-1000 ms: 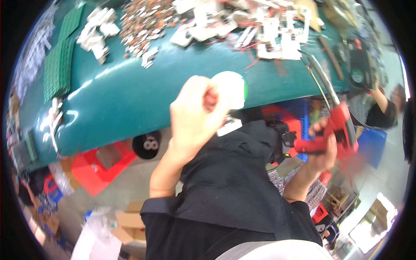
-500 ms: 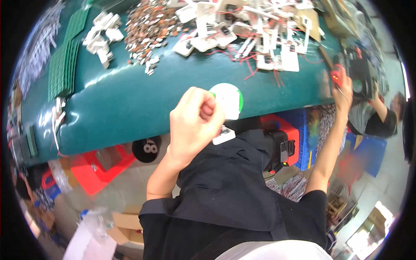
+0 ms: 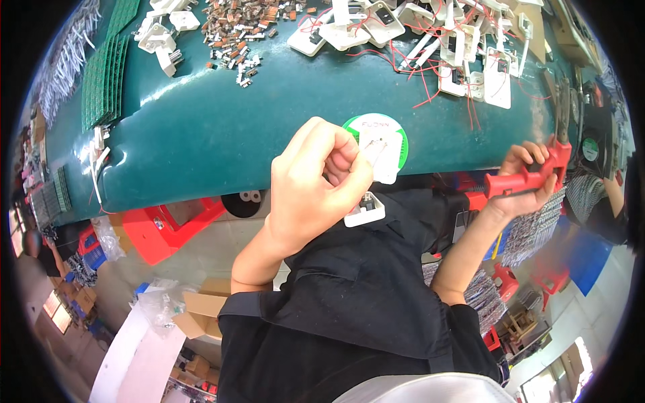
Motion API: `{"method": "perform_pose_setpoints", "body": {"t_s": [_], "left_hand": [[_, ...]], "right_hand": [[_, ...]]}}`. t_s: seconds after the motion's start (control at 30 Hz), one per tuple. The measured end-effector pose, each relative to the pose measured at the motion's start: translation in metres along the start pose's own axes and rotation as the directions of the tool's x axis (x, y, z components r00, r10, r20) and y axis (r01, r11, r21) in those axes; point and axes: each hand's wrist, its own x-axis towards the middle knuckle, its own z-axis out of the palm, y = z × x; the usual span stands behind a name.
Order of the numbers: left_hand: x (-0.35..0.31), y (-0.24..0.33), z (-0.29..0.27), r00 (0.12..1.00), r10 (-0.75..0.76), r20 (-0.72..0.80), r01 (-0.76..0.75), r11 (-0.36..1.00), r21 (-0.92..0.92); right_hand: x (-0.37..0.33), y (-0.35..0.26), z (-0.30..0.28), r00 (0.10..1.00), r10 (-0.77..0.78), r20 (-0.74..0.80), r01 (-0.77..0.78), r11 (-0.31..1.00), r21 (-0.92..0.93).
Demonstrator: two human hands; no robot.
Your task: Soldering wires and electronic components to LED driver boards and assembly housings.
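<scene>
My left hand (image 3: 316, 185) is closed in a pinch at the left edge of a white plastic plate (image 3: 383, 164). What sits between its fingertips is too small to make out. The plate overlaps a round white reel with a green rim (image 3: 405, 149) at the table's front edge. Just below my left hand is a small open white plastic housing (image 3: 365, 213) with dark parts inside. Over on the right, my right hand (image 3: 527, 178) grips a red gun-shaped soldering tool (image 3: 531, 180), its dark, slender front end pointing away from me.
Across the green table (image 3: 222, 141) lie a heap of small brown-and-white components (image 3: 245, 30), white housings with red wires (image 3: 463, 60) and stacked green circuit boards (image 3: 104, 84). Below the left front edge stands a red stool (image 3: 151, 235). Another person (image 3: 605, 208) is at the far right.
The right hand has come nearer and lower with the red soldering tool, now seen side-on. The left hand keeps its pinch beside the plate. The whole view has shifted somewhat.
</scene>
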Motion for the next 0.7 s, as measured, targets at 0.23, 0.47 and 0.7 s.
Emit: {"method": "perform_pose_setpoints", "body": {"t_s": [0.23,0.47,0.7], "left_hand": [[-0.002,-0.001,-0.001,1.0,0.007,-0.009,-0.007,1.0,0.028],[-0.001,0.002,-0.001,1.0,-0.017,-0.009,0.017,1.0,0.012],[-0.005,0.001,-0.001,1.0,-0.01,-0.015,0.011,1.0,0.028]], "right_hand": [[0.011,0.023,-0.026,0.999,-0.034,0.026,0.032,0.998,0.062],[0.01,0.023,-0.028,0.998,-0.002,0.06,-0.001,0.998,0.056],[0.01,0.022,-0.028,0.998,-0.007,0.055,0.002,0.996,0.089]]}}
